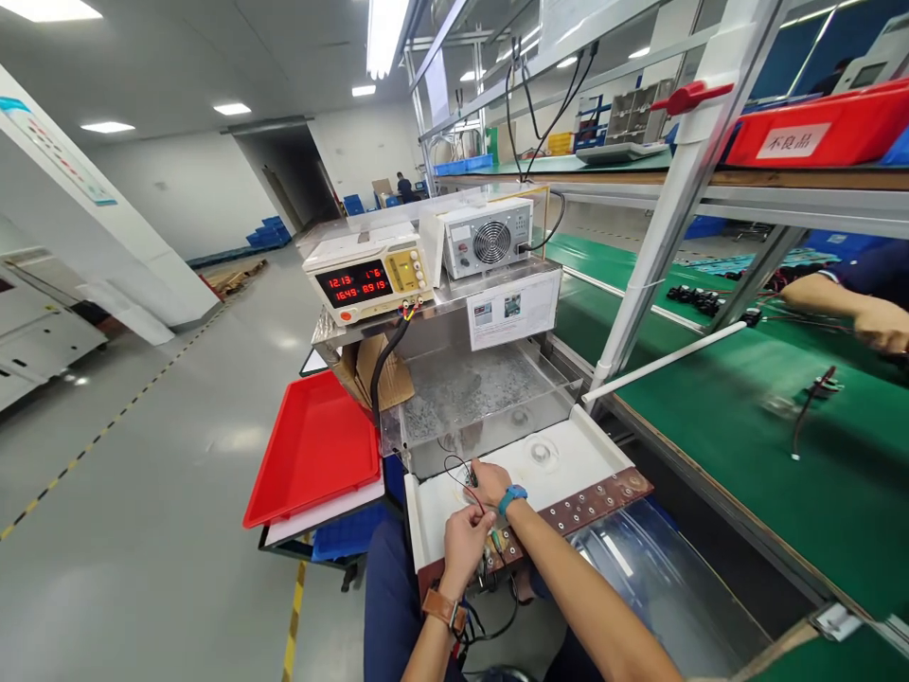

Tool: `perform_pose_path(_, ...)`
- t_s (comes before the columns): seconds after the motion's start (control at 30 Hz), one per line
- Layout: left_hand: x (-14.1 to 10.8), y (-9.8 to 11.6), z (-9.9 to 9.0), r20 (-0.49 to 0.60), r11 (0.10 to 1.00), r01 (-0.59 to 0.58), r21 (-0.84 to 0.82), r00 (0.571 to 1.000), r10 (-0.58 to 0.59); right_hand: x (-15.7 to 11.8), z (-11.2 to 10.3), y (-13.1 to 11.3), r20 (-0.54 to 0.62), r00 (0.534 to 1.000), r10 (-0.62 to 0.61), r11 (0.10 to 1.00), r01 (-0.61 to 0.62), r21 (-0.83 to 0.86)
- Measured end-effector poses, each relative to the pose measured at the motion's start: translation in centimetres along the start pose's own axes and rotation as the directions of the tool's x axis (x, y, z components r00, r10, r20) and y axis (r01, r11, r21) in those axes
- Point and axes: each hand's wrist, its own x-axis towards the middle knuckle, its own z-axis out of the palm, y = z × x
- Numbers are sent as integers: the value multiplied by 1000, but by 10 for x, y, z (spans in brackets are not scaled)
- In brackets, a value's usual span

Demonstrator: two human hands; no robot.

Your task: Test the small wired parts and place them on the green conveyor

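At the lower middle of the view, with twelve o'clock straight ahead, the left hand (465,542) reaches in, a brown-strapped watch (438,604) on its wrist. Its thumb and forefinger look pinched together on a thin red wire (477,500). Just beside them, at five o'clock, is a green connector (495,540) at the brown strip (600,496), a row of metal studs along it.

From those fingertips, a small dark part (472,478) lies near, at eleven o'clock, over the white tray (561,469). The red wire's long axis runs roughly from eleven to five, linking part and fingertips. The right hand (491,483) is nearer the part: its fingers appear closed on it, though its exact outline is too small to tell. A black wire (450,460) loops out past it toward ten o'clock.

Farther off, a red tray (319,436) sits at ten o'clock, a power supply (369,275) with lit red digits at eleven, and a fan-backed unit (490,237) at twelve. Toward two o'clock stretches the green table (717,407), a co-worker's hand (884,322) above its far side.
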Motion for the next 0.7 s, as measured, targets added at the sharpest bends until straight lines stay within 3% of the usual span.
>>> perform_pose_path(0.33,-1,5,-2,6,1000,10,3,1000,-10,1,-2,-4,59,996,70,998,-69,-10)
perform_pose_path(0.7,-2,1,0,-32,999,22,25,999,-21,1,11,-3,3,1000,8,1000,-8,1)
